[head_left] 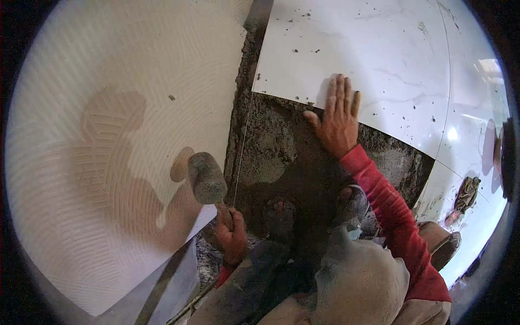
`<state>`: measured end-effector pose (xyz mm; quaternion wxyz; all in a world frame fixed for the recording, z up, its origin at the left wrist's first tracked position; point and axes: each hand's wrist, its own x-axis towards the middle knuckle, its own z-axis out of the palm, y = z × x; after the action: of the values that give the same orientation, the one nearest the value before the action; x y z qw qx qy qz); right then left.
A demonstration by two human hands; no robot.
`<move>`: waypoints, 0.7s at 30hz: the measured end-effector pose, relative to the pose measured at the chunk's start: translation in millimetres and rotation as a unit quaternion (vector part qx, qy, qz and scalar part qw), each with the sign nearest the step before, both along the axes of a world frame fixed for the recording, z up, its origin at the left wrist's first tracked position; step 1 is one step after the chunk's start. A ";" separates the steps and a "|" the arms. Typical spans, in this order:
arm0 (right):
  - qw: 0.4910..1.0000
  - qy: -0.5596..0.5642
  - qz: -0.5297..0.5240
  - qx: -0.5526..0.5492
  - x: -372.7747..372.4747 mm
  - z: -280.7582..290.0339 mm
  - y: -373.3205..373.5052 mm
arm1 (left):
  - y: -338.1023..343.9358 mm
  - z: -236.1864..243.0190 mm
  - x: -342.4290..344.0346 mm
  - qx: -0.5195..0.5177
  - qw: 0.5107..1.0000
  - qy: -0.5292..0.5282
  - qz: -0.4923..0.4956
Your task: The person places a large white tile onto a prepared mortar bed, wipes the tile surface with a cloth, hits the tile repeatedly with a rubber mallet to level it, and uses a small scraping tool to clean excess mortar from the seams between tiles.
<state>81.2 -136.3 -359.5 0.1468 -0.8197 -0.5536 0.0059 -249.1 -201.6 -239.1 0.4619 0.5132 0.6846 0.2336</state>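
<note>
Below, left hand (232,234) clenched around wooden handle of rubber mallet (207,177), fingers together on the shaft. Mallet head raised, tilted up and to the left, hanging over the edge of the large ribbed tile (108,108) on the left; shadow of head and arm cast on that tile. Contact between mallet head and tile not clear.

Right hand (338,119) flat, palm down, fingers stretched and close together, thumb spread; holding nothing. Fingers pressed on the near edge of the glossy white marble-look tile (390,65), heel of the hand over the mortar. Red sleeve (390,211) running back toward the lower right.

Grey wet mortar bed (281,157) between the two tiles, rough and uneven. Thin taut string line (242,146) running down its left side, just beside the ribbed tile. White tile flecked with dark mortar spots. Two bare feet (352,203) planted in the mortar near the lower middle. Further laid glossy tiles (471,135) at right, joint lines visible.
</note>
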 end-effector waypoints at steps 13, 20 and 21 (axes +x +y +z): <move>0.949 0.021 0.311 0.043 -60.8 -2.3 79.3 | 2.0 3.3 12.6 -0.033 0.999 -0.013 -0.035; 0.919 -0.010 0.393 -0.020 -9.5 10.6 73.5 | 10.6 2.1 19.1 -0.091 0.992 -0.086 0.002; 0.908 -0.007 0.420 -0.008 -5.6 10.9 74.1 | 12.6 2.1 18.0 -0.079 0.993 -0.091 -0.002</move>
<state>75.6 -62.1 -348.5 0.1202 -0.5127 -0.8476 0.0660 -231.1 -188.9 -237.1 0.5616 0.4530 0.6551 0.2241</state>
